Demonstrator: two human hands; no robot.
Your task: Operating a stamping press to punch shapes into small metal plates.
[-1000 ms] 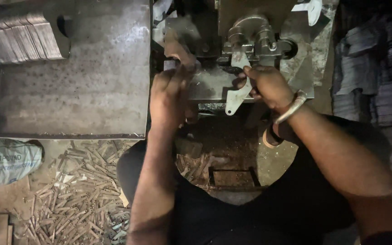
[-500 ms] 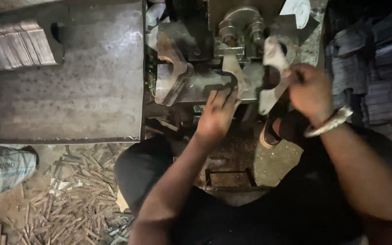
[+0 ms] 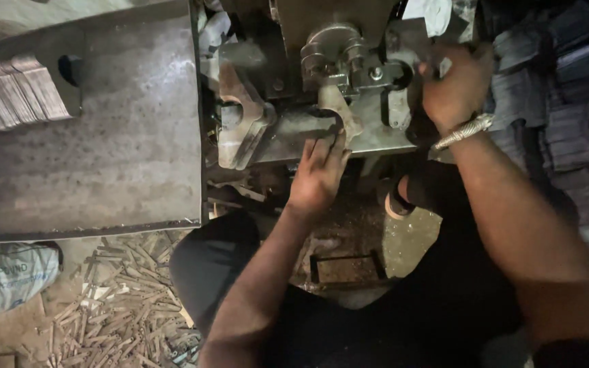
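**A:** So what changed at the press (image 3: 339, 75) just now? A second ago both hands were bunched together at the die.

**B:** Yeah, they've split up. The left hand (image 3: 318, 174) has dropped to the front edge of the machine bed, fingers spread loose and flat, tips just touching the curved metal blank (image 3: 339, 112) sitting under the tooling. Not really gripping it, more steadying or nudging it.

**A:** And the right hand (image 3: 455, 85)?

**B:** Swung out to the right side of the press, fist closed around something up there. Half a second back it had a pale flat piece in it; now I honestly can't tell if that's what it's got or a lever. Too dark.

**A:** So my read: one piece out, next one seated?

**B:** That's my guess too. The steel worktop (image 3: 103, 157) on the left holds a stack of flat blanks (image 3: 15, 95), and offcuts (image 3: 131, 320) litter the floor.
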